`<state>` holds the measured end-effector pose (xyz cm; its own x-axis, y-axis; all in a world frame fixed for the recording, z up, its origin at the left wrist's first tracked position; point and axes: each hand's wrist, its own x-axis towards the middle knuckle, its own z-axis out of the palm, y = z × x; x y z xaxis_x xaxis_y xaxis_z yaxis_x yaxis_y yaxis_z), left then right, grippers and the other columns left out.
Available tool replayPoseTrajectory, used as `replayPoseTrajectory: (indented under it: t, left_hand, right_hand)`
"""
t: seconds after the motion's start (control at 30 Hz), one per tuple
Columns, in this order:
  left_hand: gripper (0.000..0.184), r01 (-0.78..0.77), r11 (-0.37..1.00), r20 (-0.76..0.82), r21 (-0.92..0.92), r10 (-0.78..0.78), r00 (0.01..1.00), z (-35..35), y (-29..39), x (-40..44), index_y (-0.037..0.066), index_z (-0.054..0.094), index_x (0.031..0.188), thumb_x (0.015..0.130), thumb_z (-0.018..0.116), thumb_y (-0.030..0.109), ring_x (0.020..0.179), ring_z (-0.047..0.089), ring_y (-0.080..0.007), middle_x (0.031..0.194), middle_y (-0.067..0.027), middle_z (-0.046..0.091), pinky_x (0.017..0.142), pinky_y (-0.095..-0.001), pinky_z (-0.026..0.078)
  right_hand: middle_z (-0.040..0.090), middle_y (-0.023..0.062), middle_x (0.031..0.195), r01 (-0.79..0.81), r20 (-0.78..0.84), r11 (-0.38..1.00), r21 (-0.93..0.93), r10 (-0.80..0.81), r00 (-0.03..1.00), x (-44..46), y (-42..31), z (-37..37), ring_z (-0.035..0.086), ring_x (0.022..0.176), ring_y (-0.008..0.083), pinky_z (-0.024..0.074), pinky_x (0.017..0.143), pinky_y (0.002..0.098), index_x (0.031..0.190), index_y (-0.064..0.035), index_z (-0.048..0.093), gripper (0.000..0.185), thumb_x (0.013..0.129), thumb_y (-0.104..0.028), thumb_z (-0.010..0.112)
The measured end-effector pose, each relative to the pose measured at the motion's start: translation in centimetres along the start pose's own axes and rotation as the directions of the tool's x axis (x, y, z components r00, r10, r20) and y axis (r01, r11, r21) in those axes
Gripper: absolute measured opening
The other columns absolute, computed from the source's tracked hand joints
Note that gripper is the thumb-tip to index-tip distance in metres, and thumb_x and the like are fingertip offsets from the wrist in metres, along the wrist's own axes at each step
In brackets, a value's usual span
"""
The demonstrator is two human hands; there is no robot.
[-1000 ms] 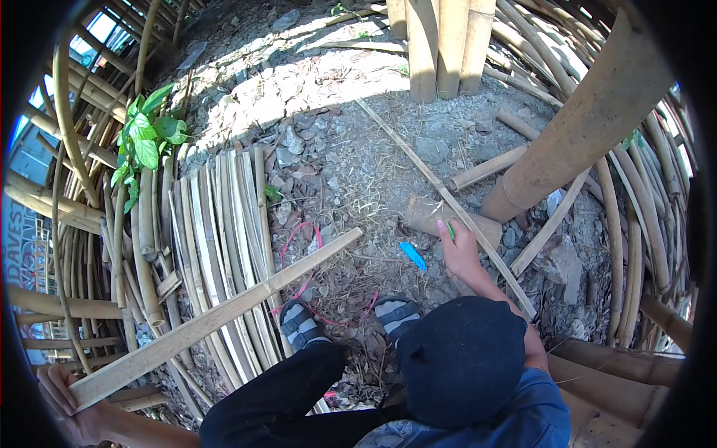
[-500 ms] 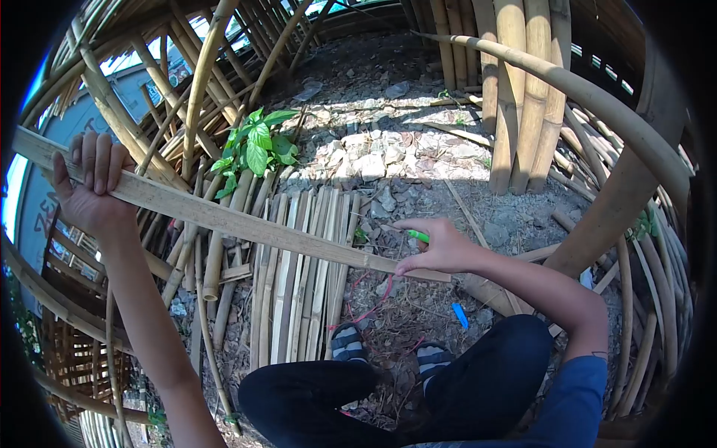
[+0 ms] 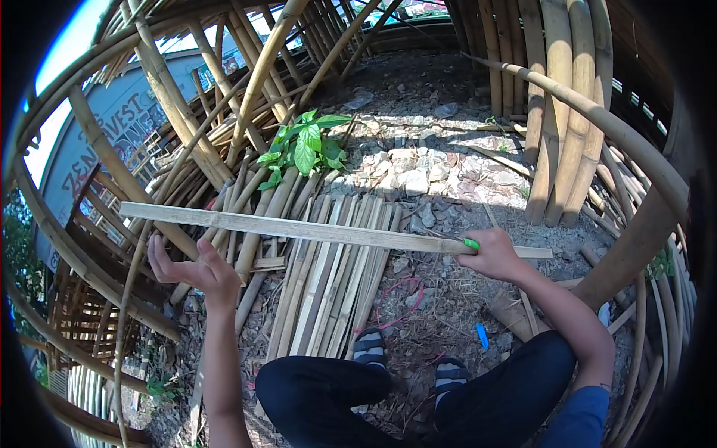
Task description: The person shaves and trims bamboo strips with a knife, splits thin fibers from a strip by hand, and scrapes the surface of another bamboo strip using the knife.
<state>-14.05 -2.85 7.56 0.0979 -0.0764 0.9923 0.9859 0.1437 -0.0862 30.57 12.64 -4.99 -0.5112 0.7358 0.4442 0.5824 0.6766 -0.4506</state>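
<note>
A long flat bamboo strip [image 3: 321, 230] spans the view from left to right, above a row of split strips [image 3: 332, 276] lying on the ground. My right hand [image 3: 489, 254] is closed round the strip near its right end. A small green-handled tool [image 3: 470, 243] is in that same hand, mostly hidden by the fingers. Just below the strip's left part, my left hand [image 3: 198, 267] is open, palm up, with its fingers apart and nothing in it.
A blue object [image 3: 482, 336] lies on the ground beside my sandalled feet [image 3: 450, 373]. Pink string [image 3: 407, 302] curls nearby. A leafy plant [image 3: 305, 149] grows behind the strips. Thick bamboo posts [image 3: 571, 112] stand at the right, and a bent pole [image 3: 597, 116] arches over there.
My left hand has let go of the strip and dropped below it. My right hand has moved right and closed round the strip, which is now more level. The view has shifted.
</note>
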Motion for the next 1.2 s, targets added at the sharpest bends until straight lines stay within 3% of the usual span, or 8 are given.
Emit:
replayPoseTrajectory:
  t: [0.1, 0.4, 0.57, 0.7, 0.87, 0.93, 1.1, 1.2]
  left_hand:
    - [0.070, -0.272, 0.961, 0.653, -0.041, 0.232, 0.721, -2.2, 1.4, 0.9, 0.004, 0.046, 0.140, 0.089, 0.060, 0.050, 0.139, 0.032, -0.0371, 0.144, -0.0172, 0.043, 0.109, -0.0505, 0.020]
    - [0.090, -0.313, 0.918, 0.903, -0.242, 0.331, 0.273, -0.5, 0.8, -1.4, 0.007, 0.044, 0.140, 0.072, 0.078, 0.055, 0.143, 0.029, -0.0322, 0.141, -0.0147, 0.042, 0.112, -0.0550, 0.022]
    - [0.057, -0.047, 0.942, 0.941, -0.332, 0.335, 0.052, 0.3, 4.1, -3.8, 0.005, 0.057, 0.114, 0.083, 0.072, 0.051, 0.101, 0.064, -0.0345, 0.102, -0.0149, 0.065, 0.089, -0.0488, 0.046]
    - [0.047, 0.084, 0.914, 0.918, -0.397, 0.393, 0.056, 0.6, 4.0, -5.0, 0.003, 0.059, 0.092, 0.086, 0.070, 0.049, 0.078, 0.065, -0.0382, 0.078, -0.0162, 0.064, 0.073, -0.0479, 0.049]
    - [0.053, 0.263, 0.928, 0.962, -0.265, 0.271, 0.013, 0.9, 4.4, -5.9, -0.001, 0.063, 0.079, 0.087, 0.069, 0.051, 0.076, 0.065, -0.0427, 0.072, -0.0220, 0.064, 0.072, -0.0507, 0.050]
    - [0.056, 0.380, 0.915, 0.990, -0.134, 0.143, 0.006, 1.1, 5.6, -6.6, -0.004, 0.068, 0.079, 0.085, 0.072, 0.052, 0.072, 0.066, -0.0431, 0.068, -0.0246, 0.064, 0.071, -0.0508, 0.051]
    - [0.062, 0.518, 0.855, 0.999, -0.008, 0.023, -0.022, 3.0, 8.8, -7.3, -0.006, 0.066, 0.074, 0.086, 0.070, 0.054, 0.067, 0.066, -0.0410, 0.064, -0.0243, 0.062, 0.064, -0.0491, 0.050]
    - [0.053, 0.671, 0.739, 0.998, 0.056, -0.013, -0.068, 3.9, 10.0, -7.2, -0.001, 0.059, 0.069, 0.090, 0.071, 0.046, 0.054, 0.048, -0.0140, 0.055, -0.0036, 0.050, 0.053, -0.0362, 0.040]
  right_hand:
    - [0.069, 0.0149, 0.072, -0.027, 0.059, 0.998, -0.054, 0.030, 0.998, -0.3, 0.7, -1.2, 0.068, 0.068, 0.0353, 0.0537, 0.066, 0.0443, 0.094, -0.0098, 0.074, 0.036, 0.072, -0.038, 0.077]
    - [0.064, 0.0159, 0.068, -0.208, 0.199, 0.966, -0.151, 0.236, 0.951, -0.5, 4.0, -6.5, 0.064, 0.064, 0.0327, 0.0501, 0.063, 0.0409, 0.083, -0.0026, 0.072, 0.040, 0.062, -0.034, 0.085]
    - [0.066, 0.0144, 0.069, -0.159, 0.236, 0.965, -0.211, 0.208, 0.949, -0.1, 5.4, -7.5, 0.066, 0.067, 0.0281, 0.0513, 0.067, 0.0385, 0.088, -0.0030, 0.074, 0.044, 0.061, -0.035, 0.086]
    - [0.066, 0.0151, 0.071, -0.166, 0.210, 0.984, -0.069, 0.177, 0.961, 1.4, 5.2, -8.5, 0.065, 0.067, 0.0302, 0.0508, 0.066, 0.0397, 0.092, -0.0017, 0.073, 0.054, 0.059, -0.041, 0.088]
    - [0.059, 0.0152, 0.069, -0.376, -0.173, 0.926, 0.006, 0.372, 0.912, 3.1, 0.0, -7.1, 0.060, 0.069, 0.0280, 0.0469, 0.069, 0.0393, 0.095, -0.0004, 0.066, 0.048, 0.097, -0.047, 0.057]
    - [0.063, 0.0190, 0.072, -0.332, -0.110, 0.943, 0.021, 0.332, 0.937, 3.0, -2.3, -4.6, 0.065, 0.076, 0.0387, 0.0481, 0.071, 0.0449, 0.088, -0.0001, 0.061, 0.054, 0.105, -0.046, 0.038]
    - [0.061, 0.0223, 0.070, -0.207, 0.048, 0.958, 0.197, 0.202, 0.978, 3.1, -5.7, 3.2, 0.063, 0.075, 0.0437, 0.0457, 0.069, 0.0507, 0.089, -0.0016, 0.057, 0.051, 0.103, -0.049, 0.043]
    - [0.060, 0.0214, 0.067, -0.174, 0.048, 0.959, 0.225, 0.167, 0.985, 4.0, -8.5, 4.8, 0.063, 0.071, 0.0438, 0.0458, 0.067, 0.0521, 0.087, -0.0021, 0.056, 0.049, 0.102, -0.048, 0.045]
